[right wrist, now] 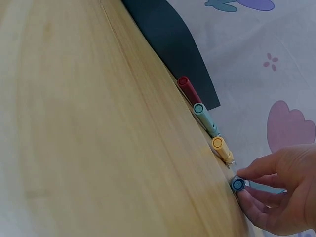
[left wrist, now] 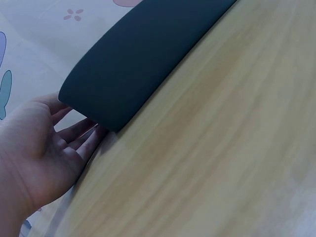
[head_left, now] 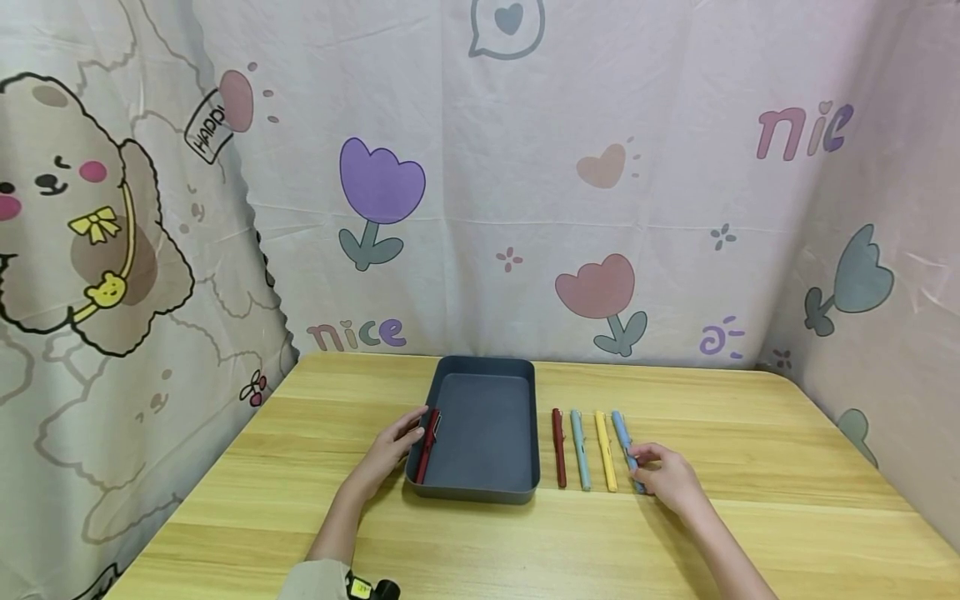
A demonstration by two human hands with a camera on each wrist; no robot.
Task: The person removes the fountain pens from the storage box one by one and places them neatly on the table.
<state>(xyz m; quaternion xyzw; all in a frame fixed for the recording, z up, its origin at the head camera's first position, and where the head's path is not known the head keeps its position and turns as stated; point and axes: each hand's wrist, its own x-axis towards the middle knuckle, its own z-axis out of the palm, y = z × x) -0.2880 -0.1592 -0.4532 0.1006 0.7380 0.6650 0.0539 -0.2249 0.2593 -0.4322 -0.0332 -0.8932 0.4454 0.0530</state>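
Note:
A dark grey rectangular tray (head_left: 491, 433) stands on the table, with a dark red pen (head_left: 428, 447) lying along its left inner wall. My left hand (head_left: 392, 447) touches the tray's left side, its fingers lying against the outer wall and rim. In the left wrist view the fingers of that hand (left wrist: 44, 148) partly disappear behind the tray's corner. On the right, my right hand (head_left: 667, 477) pinches a blue pen (head_left: 621, 429) between thumb and fingers near its close end. The right wrist view shows the blue pen's round end (right wrist: 238, 184) between the fingertips.
Left of the blue pen, a dark red pen (head_left: 558, 448), a light teal pen (head_left: 580, 450) and a yellow pen (head_left: 606, 452) lie in a row beside the tray. A printed curtain (head_left: 480, 183) hangs behind the wooden table (head_left: 480, 550) and at both sides.

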